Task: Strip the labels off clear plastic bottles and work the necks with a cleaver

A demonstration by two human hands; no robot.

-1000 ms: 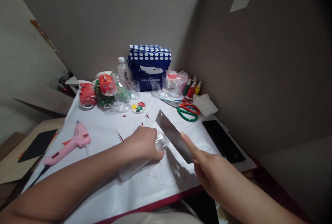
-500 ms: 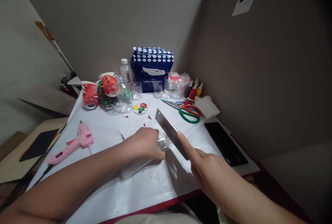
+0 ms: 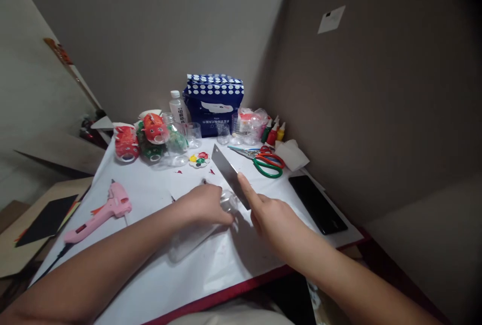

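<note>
My left hand presses down on a clear plastic bottle lying on its side on the white-covered table. My right hand grips a cleaver by its handle, index finger stretched along the blade's spine. The blade's edge rests against the bottle's end, just right of my left fingers.
A pink glue gun lies at the left. At the back stand painted bottle crafts, a water bottle, a blue dotted bag, clear cups and paint bottles. Scissors, a paint palette and a black phone lie on the right.
The cleaver has moved left and forward until it meets the bottle's end. My right hand followed it closer to my left hand. The left hand stayed on the bottle.
</note>
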